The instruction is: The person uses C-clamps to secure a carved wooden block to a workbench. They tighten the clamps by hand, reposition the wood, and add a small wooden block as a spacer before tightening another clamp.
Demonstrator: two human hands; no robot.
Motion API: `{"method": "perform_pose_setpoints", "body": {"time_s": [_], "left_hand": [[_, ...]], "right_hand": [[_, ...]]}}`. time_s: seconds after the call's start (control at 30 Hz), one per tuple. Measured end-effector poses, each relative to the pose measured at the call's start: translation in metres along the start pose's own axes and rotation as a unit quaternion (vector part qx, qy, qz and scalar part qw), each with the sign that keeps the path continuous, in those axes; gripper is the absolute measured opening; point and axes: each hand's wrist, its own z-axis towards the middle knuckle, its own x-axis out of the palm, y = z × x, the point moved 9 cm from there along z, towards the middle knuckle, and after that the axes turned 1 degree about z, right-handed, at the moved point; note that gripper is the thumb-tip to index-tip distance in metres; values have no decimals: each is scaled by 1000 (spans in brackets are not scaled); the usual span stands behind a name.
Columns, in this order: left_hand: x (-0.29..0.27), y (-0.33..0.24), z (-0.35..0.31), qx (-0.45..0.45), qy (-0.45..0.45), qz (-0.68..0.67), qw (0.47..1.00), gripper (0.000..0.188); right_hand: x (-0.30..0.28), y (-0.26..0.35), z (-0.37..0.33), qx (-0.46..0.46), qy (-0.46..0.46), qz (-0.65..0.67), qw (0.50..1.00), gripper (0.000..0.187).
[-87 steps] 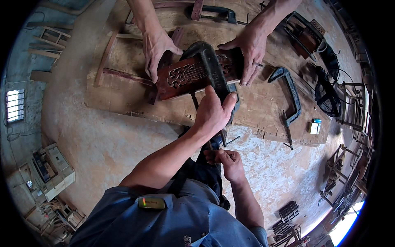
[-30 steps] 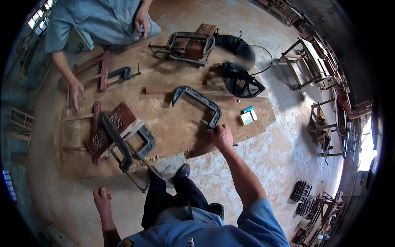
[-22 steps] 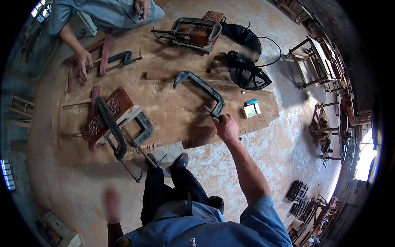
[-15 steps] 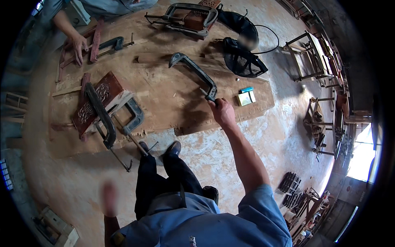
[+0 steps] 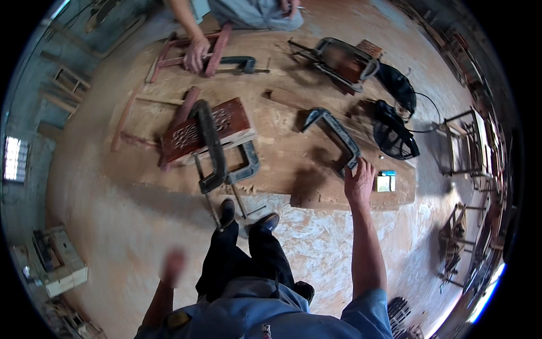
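My right hand (image 5: 360, 183) is closed around the lower end of a dark metal C-clamp (image 5: 342, 133). The clamp's curved frame stretches away to the far left, over a large wooden board (image 5: 282, 164). My left hand (image 5: 174, 265) hangs low beside my legs, away from everything; blur hides its fingers. Left of centre lies a carved reddish-brown wooden piece (image 5: 234, 117), with one C-clamp (image 5: 210, 141) across its front and another C-clamp (image 5: 253, 164) at its right end.
Across the board, a co-worker's hand (image 5: 196, 55) rests on a red wooden frame (image 5: 217, 51) beside another clamp (image 5: 245, 63). At the far right are a clamped carved piece (image 5: 349, 66), a black fan (image 5: 395, 133) and a small box (image 5: 385, 182). Wooden stands (image 5: 471, 141) line the right.
The view has swung left, so the board and its things sit further right and lower. My right hand stays at the clamp's lower end. The co-worker's hand remains at the red frame.
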Motion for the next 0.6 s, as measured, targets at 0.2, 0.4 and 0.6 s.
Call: {"method": "perform_pose_setpoints", "body": {"time_s": [0.2,0.4,0.6], "left_hand": [[9,-42,-1,-7,34,-13,999,42],[-15,-86,27,-22,17,103,994,43],[-49,-83,58,-44,22,57,997,41]], "right_hand": [[28,51,-2,-124,67,18,990,41],[48,38,-17,83,228,109,964,32],[45,11,-152,320,215,380,841,31]]}}
